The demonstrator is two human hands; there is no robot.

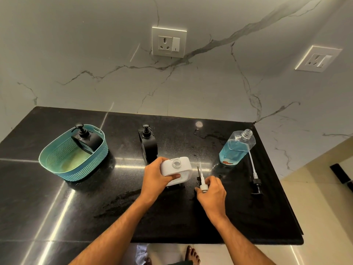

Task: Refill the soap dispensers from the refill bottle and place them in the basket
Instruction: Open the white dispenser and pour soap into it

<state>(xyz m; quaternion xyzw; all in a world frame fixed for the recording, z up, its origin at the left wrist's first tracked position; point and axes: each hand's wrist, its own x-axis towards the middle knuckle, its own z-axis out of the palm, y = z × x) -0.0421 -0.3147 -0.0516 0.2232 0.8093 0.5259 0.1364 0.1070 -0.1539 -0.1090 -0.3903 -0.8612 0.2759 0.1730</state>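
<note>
My left hand point(155, 178) grips a white soap dispenser point(176, 170) standing on the black counter, its round neck uncapped. Just to its right, my right hand point(212, 192) pinches the white pump head point(202, 183), whose tube points up and away from me. A clear refill bottle point(236, 148) with blue liquid stands uncapped at the right. Its black pump with a long tube point(255, 180) lies on the counter beside it. A teal basket point(74, 155) at the left holds one black dispenser point(87, 139). Another black dispenser point(148, 143) stands behind the white one.
The black stone counter point(114, 217) has wet smears near its middle and back. Its front edge runs below my forearms, and its right edge drops to a tiled floor. A marble wall with two sockets point(169, 42) rises behind.
</note>
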